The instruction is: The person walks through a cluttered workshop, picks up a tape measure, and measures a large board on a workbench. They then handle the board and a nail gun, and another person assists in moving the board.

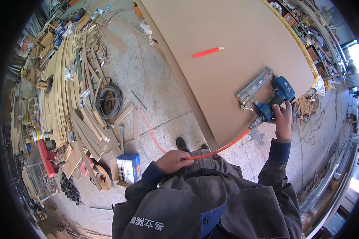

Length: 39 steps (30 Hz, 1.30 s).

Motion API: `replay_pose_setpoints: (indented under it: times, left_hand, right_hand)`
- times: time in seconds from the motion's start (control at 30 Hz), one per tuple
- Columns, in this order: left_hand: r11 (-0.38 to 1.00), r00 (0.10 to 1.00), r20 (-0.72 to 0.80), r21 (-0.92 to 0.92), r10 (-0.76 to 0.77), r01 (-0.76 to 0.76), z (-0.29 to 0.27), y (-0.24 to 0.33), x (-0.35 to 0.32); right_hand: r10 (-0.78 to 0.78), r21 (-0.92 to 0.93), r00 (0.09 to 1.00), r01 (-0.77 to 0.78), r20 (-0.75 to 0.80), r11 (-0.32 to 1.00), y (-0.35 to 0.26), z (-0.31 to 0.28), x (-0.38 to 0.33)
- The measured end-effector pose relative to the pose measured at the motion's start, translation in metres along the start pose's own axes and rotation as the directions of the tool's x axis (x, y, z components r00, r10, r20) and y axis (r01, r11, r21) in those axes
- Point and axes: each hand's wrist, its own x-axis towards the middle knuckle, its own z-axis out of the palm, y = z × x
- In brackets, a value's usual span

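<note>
1. Left hand (172,161): held low in front of the jacket, near side. Orange hose (235,140) pinched between thumb and curled fingers.
2. Right hand (282,121): fingers bent onto the near end of the nail gun (278,95), by the dark grip; gripped from the near right side. Palm side hidden, so exact finger wrap can't be told.
3. Nail gun: blue body, silver magazine. Located over the near right part of the brown board (215,87), magazine turned to the left. Whether its weight is carried by the board can't be told.
4. Hose is coupled to the near end of the gun and run in a shallow curve, near and left, past the board's near corner to the left hand. A thin reddish line is seen on the floor (159,99) beyond that hand, run to the far left.
5. Red pencil (208,52) is laid flat on the board, farther and left of the gun, well apart from both hands. Pale tip pointed right.
6. Board's right edge is lined with a yellow strip (299,38).
7. Left floor area: long wood strips (68,91) stacked, dark cable coil (117,107) laid just beside them. Blue-and-white box (127,167) placed nearer, left of the left hand.
</note>
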Motion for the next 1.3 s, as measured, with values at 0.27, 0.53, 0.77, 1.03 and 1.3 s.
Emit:
replay_pose_setpoints:
  times: [0.27,0.53,0.77,1.03,1.3]
  left_hand:
    - [0.998,0.929,-0.370,0.054,0.004,0.017,-0.087,0.039,0.000]
    - [0.894,0.620,-0.662,0.416,0.422,-0.164,-0.196,0.098,0.129]
    - [0.665,0.445,-0.525,0.702,0.726,-0.256,-0.156,0.090,0.154]
    - [0.679,0.599,-0.398,0.637,0.695,-0.365,-0.080,0.097,0.192]
    - [0.691,0.569,-0.449,0.644,0.689,-0.328,-0.077,0.092,0.194]
  right_hand:
    - [-0.013,0.170,0.998,0.024,-0.067,0.985,-0.006,0.039,0.046]
    - [-0.101,0.530,0.987,0.152,-0.125,0.834,-0.028,0.066,0.155]
    - [-0.098,0.343,0.995,0.087,0.013,0.935,-0.005,0.088,0.072]
    - [-0.035,0.380,0.999,0.026,0.015,0.925,-0.017,0.080,0.066]
    - [-0.059,0.449,0.997,0.034,0.042,0.893,-0.014,0.081,0.069]
